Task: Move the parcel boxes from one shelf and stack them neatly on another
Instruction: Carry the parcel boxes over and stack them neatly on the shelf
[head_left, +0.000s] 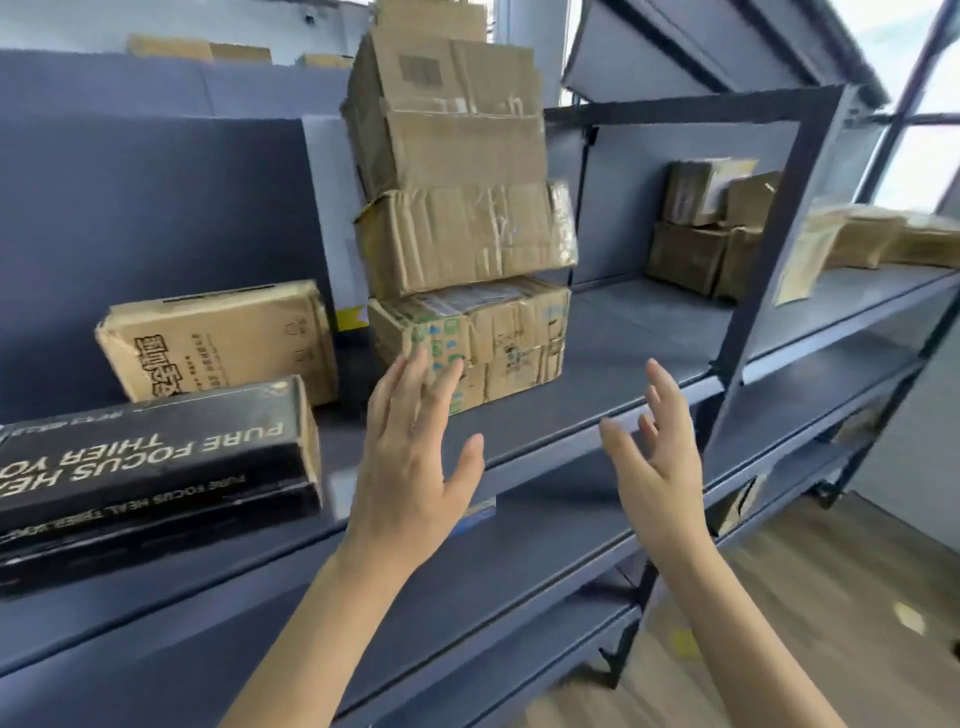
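Observation:
A leaning stack of worn cardboard parcel boxes (457, 156) stands on the dark blue shelf (613, 353). Its bottom box (498, 343) has green and blue print, and a crumpled taped box (467, 239) sits on that one. My left hand (410, 452) is open, fingers spread, with the fingertips just in front of the bottom box's near left corner. My right hand (660, 447) is open too, held in the air over the shelf's front edge to the right of the stack. Neither hand holds anything.
A black printed box (150, 467) lies at the shelf's front left, a brown box (218, 343) behind it. More parcel boxes (711, 223) sit at the back right, padded envelopes (872, 239) beyond the upright post (769, 244). Lower shelves and a wood floor lie below.

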